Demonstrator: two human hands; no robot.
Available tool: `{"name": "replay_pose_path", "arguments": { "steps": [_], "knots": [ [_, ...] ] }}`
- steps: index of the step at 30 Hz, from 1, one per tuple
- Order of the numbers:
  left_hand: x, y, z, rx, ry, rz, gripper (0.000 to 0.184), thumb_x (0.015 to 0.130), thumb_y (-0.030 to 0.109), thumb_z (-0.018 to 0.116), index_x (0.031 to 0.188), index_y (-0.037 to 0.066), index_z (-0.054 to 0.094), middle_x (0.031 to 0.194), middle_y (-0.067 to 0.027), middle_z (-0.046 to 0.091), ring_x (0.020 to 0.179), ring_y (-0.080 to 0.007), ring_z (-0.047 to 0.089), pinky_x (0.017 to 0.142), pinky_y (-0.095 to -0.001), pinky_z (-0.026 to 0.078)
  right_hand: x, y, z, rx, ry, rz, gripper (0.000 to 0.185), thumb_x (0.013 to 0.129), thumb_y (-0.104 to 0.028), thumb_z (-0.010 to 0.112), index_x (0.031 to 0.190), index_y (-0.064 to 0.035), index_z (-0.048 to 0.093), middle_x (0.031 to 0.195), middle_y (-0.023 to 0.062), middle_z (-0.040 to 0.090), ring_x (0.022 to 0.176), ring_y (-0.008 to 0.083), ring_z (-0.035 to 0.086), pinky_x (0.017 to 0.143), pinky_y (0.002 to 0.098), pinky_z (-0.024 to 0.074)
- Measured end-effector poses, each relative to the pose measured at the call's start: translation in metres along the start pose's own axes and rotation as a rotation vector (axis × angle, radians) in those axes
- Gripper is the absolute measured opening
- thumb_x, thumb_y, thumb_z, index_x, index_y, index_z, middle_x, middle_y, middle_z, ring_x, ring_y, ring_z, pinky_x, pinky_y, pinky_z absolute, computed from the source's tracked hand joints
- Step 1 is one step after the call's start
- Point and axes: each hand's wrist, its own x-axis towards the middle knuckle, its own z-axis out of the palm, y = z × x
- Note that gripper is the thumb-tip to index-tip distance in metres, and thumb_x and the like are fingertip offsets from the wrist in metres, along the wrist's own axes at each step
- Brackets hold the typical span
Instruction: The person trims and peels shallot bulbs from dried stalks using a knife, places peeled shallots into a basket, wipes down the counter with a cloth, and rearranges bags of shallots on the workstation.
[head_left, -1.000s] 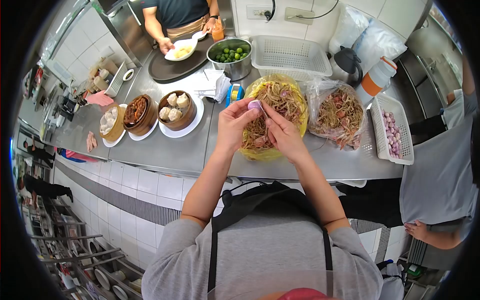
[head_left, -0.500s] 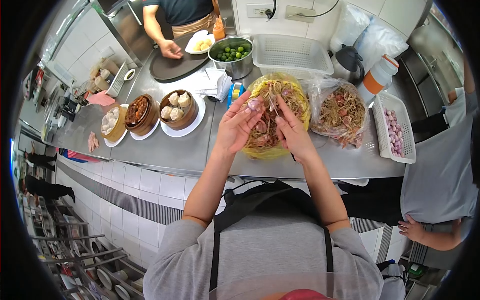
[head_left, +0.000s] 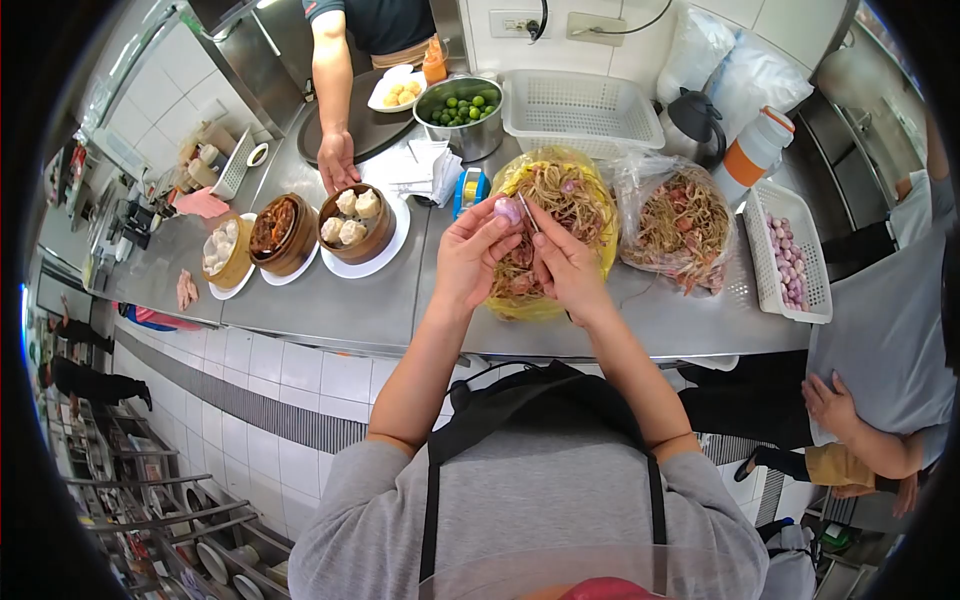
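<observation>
My left hand (head_left: 472,252) pinches a purple shallot (head_left: 509,210) between thumb and fingertips. Against its right side rests the thin blade of a small knife (head_left: 529,212), gripped in my right hand (head_left: 572,268); most of the handle is hidden by my fingers. Both hands are above the near left part of a yellow bag (head_left: 604,262) full of dry shallot roots and skins. Right of it, a clear plastic bag (head_left: 680,225) holds more unpeeled shallots with stringy roots. A white basket (head_left: 818,285) of peeled shallots (head_left: 788,265) stands at the far right.
Bamboo steamers of dumplings (head_left: 350,215) stand on plates at left, where a co-worker's hand (head_left: 338,162) reaches in. Behind are a pot of green limes (head_left: 462,110), a white crate (head_left: 580,105), a jug (head_left: 695,125) and a bottle (head_left: 755,155). Another person (head_left: 880,340) stands at right.
My hands have come closer together, bringing the knife against the shallot. The co-worker's hand has moved from the round tray toward the dumpling steamer. The hand of the person at right has risen.
</observation>
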Motion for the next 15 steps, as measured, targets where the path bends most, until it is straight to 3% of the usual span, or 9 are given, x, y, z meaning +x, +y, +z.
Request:
{"name": "replay_pose_path", "arguments": {
  "steps": [9,12,14,15],
  "knots": [
    [0.003,0.008,-0.006,-0.266,-0.101,-0.073,0.033,0.084,0.001,0.045,0.117,-0.005,0.042,0.103,-0.0172,0.055,0.095,-0.0234,0.057,0.083,-0.0268,0.049,0.008,0.009,-0.019,0.016,0.055,0.020,0.041,0.091,-0.020,0.040,0.131,-0.0165,0.033,0.052,-0.0039,0.035,0.043,0.0029,0.031,0.038,0.0164,0.0267],
    [0.003,0.006,-0.007,-0.188,-0.065,-0.051,0.034,0.082,0.003,0.050,0.115,-0.005,0.045,0.103,-0.0154,0.056,0.094,-0.0226,0.058,0.080,-0.0274,0.050,0.006,0.012,-0.021,-0.061,0.037,0.059,0.038,0.091,-0.019,0.040,0.128,-0.0142,0.038,0.052,-0.0043,0.035,0.045,0.0031,0.032,0.039,0.0168,0.0272],
    [0.002,0.006,-0.005,-0.122,-0.060,-0.027,0.034,0.082,0.003,0.052,0.114,-0.005,0.046,0.103,-0.0147,0.056,0.093,-0.0216,0.058,0.078,-0.0268,0.050,0.009,0.018,-0.023,-0.136,0.061,0.048,0.034,0.087,-0.021,0.047,0.119,-0.0091,0.047,0.063,-0.0006,0.047,0.053,0.0072,0.044,0.047,0.0225,0.0365],
    [0.002,0.006,-0.004,-0.058,-0.053,-0.002,0.033,0.081,0.003,0.053,0.113,-0.005,0.047,0.102,-0.0139,0.056,0.091,-0.0205,0.058,0.076,-0.0262,0.051,0.011,0.019,-0.023,-0.136,0.065,0.050,0.034,0.087,-0.021,0.047,0.119,-0.0091,0.047,0.063,-0.0006,0.047,0.053,0.0072,0.044,0.047,0.0225,0.0365]
  ]
}}
